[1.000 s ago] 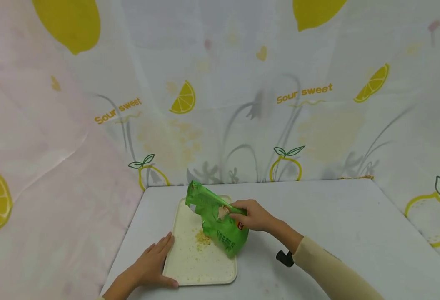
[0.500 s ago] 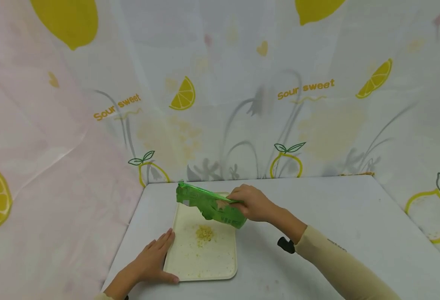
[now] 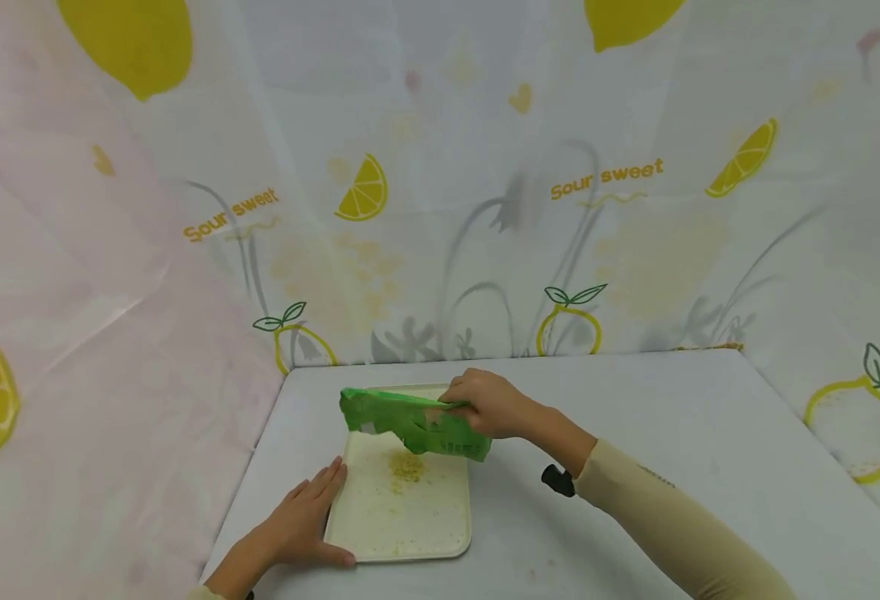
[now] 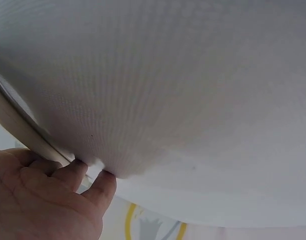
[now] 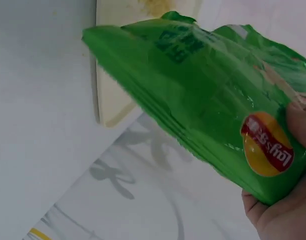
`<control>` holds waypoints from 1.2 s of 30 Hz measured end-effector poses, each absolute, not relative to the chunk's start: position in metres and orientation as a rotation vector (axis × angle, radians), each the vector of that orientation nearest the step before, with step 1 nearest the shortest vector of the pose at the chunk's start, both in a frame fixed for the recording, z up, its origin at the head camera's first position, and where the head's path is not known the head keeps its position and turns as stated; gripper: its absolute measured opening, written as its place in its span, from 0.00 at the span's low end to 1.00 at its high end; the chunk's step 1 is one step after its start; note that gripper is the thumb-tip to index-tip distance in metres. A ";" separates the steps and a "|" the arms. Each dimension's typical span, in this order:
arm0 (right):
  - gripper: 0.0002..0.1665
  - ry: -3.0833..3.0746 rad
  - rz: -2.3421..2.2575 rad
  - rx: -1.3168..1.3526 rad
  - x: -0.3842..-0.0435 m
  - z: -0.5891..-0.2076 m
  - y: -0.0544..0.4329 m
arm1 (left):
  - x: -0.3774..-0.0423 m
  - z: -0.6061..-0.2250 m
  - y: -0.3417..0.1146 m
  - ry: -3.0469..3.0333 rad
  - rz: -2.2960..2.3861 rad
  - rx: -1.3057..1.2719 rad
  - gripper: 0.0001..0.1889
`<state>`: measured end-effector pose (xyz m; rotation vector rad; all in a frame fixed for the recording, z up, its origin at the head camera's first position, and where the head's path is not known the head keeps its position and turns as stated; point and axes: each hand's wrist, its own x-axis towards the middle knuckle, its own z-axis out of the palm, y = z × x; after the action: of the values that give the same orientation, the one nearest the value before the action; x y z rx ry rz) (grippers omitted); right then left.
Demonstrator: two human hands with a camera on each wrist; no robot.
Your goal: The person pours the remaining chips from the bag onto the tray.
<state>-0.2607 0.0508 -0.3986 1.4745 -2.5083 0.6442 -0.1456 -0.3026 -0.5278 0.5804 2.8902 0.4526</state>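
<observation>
My right hand [image 3: 488, 404] grips a green Lay's chip bag [image 3: 410, 423] by its upper edge, holding it over the far half of a cream tray [image 3: 417, 537]. In the right wrist view the bag [image 5: 193, 95] shows its round Lay's logo close to my thumb. Torn and ragged, one end of it points left. Beneath the bag, yellow chip crumbs [image 3: 407, 468] lie in a small pile, with finer bits scattered on the tray. My left hand [image 3: 301, 521] lies at the tray's left edge, fingers extended and thumb at the near corner; its fingertips [image 4: 109, 176] touch the tabletop.
The tray stands on a white table [image 3: 620, 467]. Behind it hangs a white cloth backdrop [image 3: 440, 250] with lemon prints, and a pinkish cloth [image 3: 125, 400] borders the left side. A black wrist device [image 3: 557, 481] sticks out below the right sleeve.
My right hand has moved slightly left and up, swinging the bag from a steep slant to nearly level. More of the crumb pile shows. The left hand stays at the tray's edge.
</observation>
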 end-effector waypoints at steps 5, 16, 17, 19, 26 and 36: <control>0.12 -2.568 0.619 1.508 -0.260 -0.403 0.043 | -0.145 -0.529 -0.305 2.913 0.441 0.605 0.72; 0.12 -2.559 0.606 1.501 -0.262 -0.393 0.043 | -0.146 -0.525 -0.305 2.892 0.465 0.571 0.72; 0.12 -2.556 0.604 1.495 -0.262 -0.391 0.043 | -0.147 -0.525 -0.305 2.900 0.455 0.582 0.72; 0.11 -2.543 0.612 1.478 -0.260 -0.388 0.042 | -0.146 -0.526 -0.305 2.905 0.450 0.599 0.71; 0.09 -2.486 0.521 1.570 -0.260 -0.393 0.036 | -0.145 -0.525 -0.306 2.908 0.446 0.616 0.71; 0.08 -2.456 0.697 1.389 -0.261 -0.394 0.042 | -0.146 -0.523 -0.305 2.890 0.445 0.609 0.71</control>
<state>-0.2610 0.0421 -0.3943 1.3886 -2.4564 0.6972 -0.1457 -0.3047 -0.5229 0.6089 2.8895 0.4449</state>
